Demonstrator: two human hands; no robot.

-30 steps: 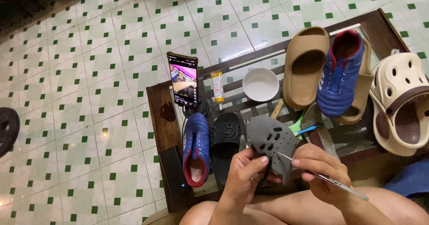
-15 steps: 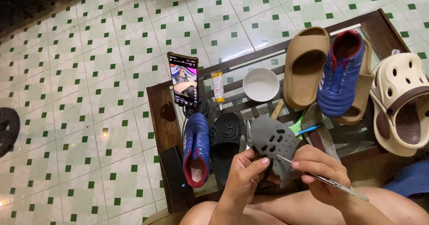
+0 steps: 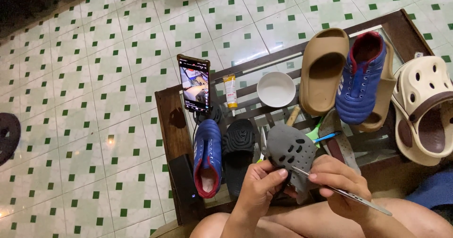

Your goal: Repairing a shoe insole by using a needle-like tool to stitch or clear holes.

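Fingers (image 3: pixel 276 175) of the left hand (image 3: pixel 259 191) are curled narrow around the near edge of a grey perforated clog (image 3: pixel 290 155), thumb on top, so the shoe is propped upright with its holed upper turned toward the person. The right hand (image 3: pixel 337 183) pinches a thin metal tool (image 3: pixel 351 195), probably long tweezers or a pick, between thumb and forefinger; its tip meets the clog at the shoe's 5 o'clock edge, while the handle trails off toward 4 o'clock over the thigh. That grip looks chosen for fine control at one spot, with the other hand steadying the shoe against the push.

The clog sits just above the person's knees, at the near edge of a low wooden table (image 3: pixel 167 120) with a glass top. At 9 o'clock from the clog lie a black sandal (image 3: pixel 238 148) and, beyond it, a blue sports shoe (image 3: pixel 207 157) with a red lining. At 12 o'clock stands a white bowl (image 3: pixel 276 89), with a small glue tube (image 3: pixel 230 91) beside it and a phone (image 3: pixel 194 84) propped upright, screen lit, angled for viewing. At 1 o'clock a tan slide (image 3: pixel 323 75) and a second blue shoe (image 3: pixel 361 77) rest side by side; a cream clog (image 3: pixel 424 110) lies at 3 o'clock.
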